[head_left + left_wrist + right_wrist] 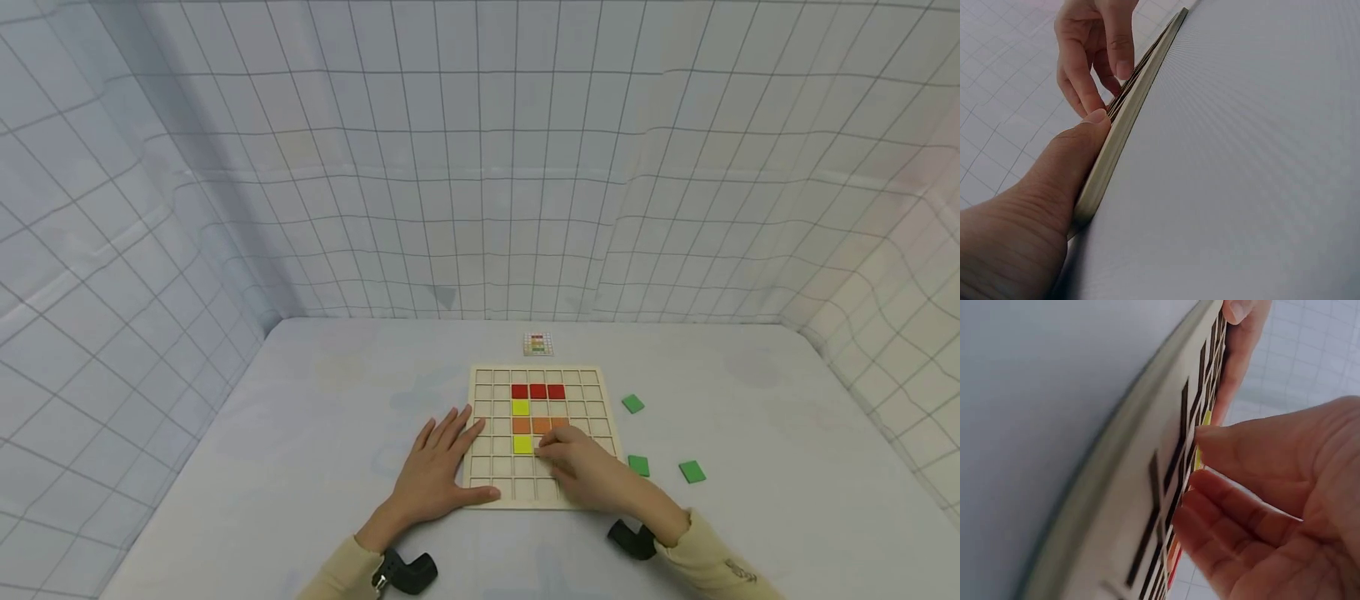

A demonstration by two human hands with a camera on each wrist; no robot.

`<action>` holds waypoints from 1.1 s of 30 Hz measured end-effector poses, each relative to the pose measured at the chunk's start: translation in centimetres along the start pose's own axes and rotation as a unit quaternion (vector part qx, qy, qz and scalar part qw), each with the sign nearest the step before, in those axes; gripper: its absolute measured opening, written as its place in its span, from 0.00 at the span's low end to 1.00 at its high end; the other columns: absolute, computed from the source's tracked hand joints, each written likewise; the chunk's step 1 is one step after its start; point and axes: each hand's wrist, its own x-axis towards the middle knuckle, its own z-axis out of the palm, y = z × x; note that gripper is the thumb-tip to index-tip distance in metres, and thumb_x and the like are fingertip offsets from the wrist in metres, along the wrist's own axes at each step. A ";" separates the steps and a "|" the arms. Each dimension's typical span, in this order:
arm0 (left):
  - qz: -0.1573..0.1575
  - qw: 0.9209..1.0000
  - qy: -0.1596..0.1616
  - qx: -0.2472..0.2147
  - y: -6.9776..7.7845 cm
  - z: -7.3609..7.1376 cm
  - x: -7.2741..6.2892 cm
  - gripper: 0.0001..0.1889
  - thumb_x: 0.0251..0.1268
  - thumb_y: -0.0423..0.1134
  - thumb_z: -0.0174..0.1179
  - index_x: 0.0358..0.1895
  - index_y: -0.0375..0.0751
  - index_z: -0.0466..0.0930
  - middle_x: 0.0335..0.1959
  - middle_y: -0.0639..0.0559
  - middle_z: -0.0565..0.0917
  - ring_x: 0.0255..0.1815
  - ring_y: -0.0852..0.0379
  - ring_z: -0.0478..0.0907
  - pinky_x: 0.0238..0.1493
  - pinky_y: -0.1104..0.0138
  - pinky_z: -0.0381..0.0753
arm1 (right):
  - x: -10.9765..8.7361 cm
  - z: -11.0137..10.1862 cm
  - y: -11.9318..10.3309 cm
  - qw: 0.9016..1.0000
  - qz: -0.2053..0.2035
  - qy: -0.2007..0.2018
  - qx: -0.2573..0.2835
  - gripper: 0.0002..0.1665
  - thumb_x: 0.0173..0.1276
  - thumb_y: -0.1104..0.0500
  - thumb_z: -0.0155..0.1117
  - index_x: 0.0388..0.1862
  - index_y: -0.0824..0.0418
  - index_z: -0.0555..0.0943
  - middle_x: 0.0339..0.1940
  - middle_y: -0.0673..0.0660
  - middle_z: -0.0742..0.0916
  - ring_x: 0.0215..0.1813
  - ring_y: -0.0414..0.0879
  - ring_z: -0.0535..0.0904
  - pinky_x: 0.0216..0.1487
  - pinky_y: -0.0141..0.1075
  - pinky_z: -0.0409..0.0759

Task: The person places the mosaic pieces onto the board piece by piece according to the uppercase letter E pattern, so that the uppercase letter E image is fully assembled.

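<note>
A pale wooden grid board lies on the table, with three red tiles, orange tiles and two yellow tiles set in its cells. My left hand lies spread at the board's left edge, its thumb resting on the near rim. Over the lower middle cells, my right hand touches the board beside the lower yellow tile. In the right wrist view its thumb and fingertips stand apart, with yellow showing between them; whether that piece is loose is unclear.
Green tiles lie on the white table right of the board. A small card with a coloured grid pattern sits beyond the board's far edge. Gridded white curtains enclose the table's back and sides.
</note>
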 end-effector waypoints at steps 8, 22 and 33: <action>0.001 1.000 -0.007 -0.003 0.0 -0.1 -0.1 0.53 0.48 0.78 0.51 0.75 0.49 0.54 0.76 0.50 0.49 0.75 0.51 0.42 0.70 0.51 0.39 | -3.0 -1.2 2.1 0.995 -0.002 0.087 0.051 0.15 0.61 0.68 0.67 0.48 0.63 0.82 0.43 0.51 0.83 0.41 0.41 0.77 0.41 0.37 0.79; 0.001 1.000 -0.004 0.001 -0.1 0.0 -0.1 0.54 0.48 0.79 0.50 0.75 0.50 0.54 0.76 0.51 0.49 0.75 0.51 0.42 0.70 0.52 0.38 | -7.3 -5.0 6.5 0.993 0.103 0.038 -0.044 0.19 0.52 0.44 0.75 0.37 0.52 0.81 0.36 0.42 0.77 0.42 0.42 0.71 0.44 0.41 0.74; 0.000 1.000 -0.005 -0.003 0.1 0.0 0.0 0.53 0.48 0.78 0.51 0.75 0.49 0.55 0.76 0.50 0.50 0.75 0.51 0.42 0.70 0.51 0.38 | -7.3 -5.4 7.5 0.991 0.122 0.036 -0.029 0.13 0.52 0.57 0.76 0.34 0.52 0.81 0.31 0.41 0.78 0.37 0.41 0.71 0.39 0.38 0.73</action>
